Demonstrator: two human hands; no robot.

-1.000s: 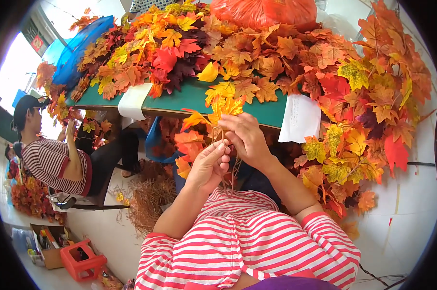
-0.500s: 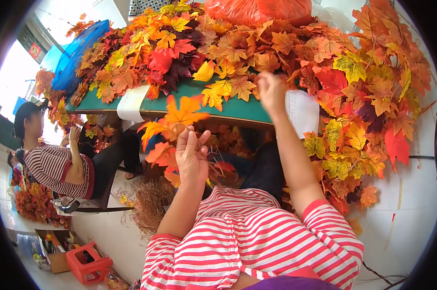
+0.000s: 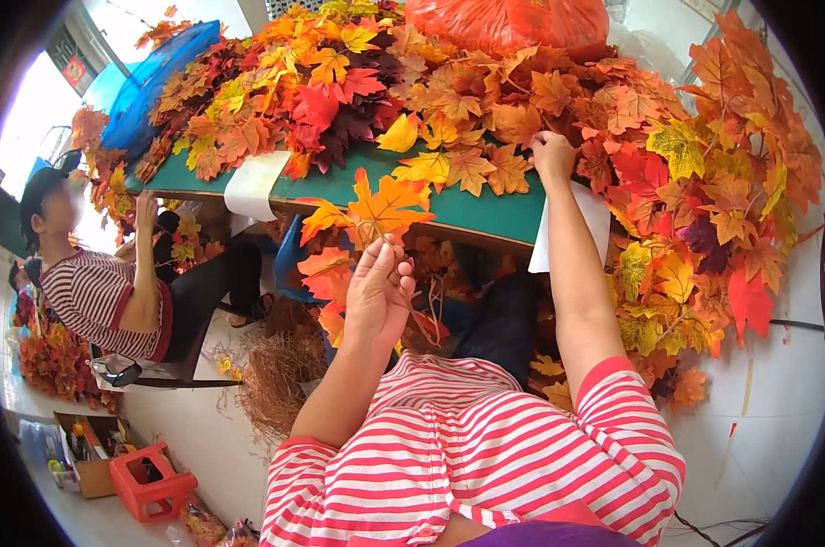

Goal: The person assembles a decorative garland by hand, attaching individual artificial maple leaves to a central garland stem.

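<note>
My left hand (image 3: 380, 287) is closed in a pinch round the thin stem of an artificial maple branch (image 3: 385, 208). Its orange leaves spread above the fingers and down along the hand's left side. At the far side of the green table (image 3: 339, 187), my right hand (image 3: 554, 159) reaches into the orange maple leaves (image 3: 508, 170). Its fingers are pressed together at the edge of the pile; what they hold, if anything, is too small to tell. Under my right wrist, a white sheet of paper (image 3: 567, 228) hangs over the table edge.
Red, yellow and dark purple leaves (image 3: 316, 105) cover the tabletop, with a red plastic bag (image 3: 508, 23) behind. Leafy branches (image 3: 695, 264) hang at the right. On the left sit a person (image 3: 111, 301), a bundle of brown stems (image 3: 280, 378) and a red stool (image 3: 152, 483).
My right hand has moved slightly right in the view, its fingers now pinched against the leaves. My left hand has risen slightly rightward with the branch. The view has shifted a little.
</note>
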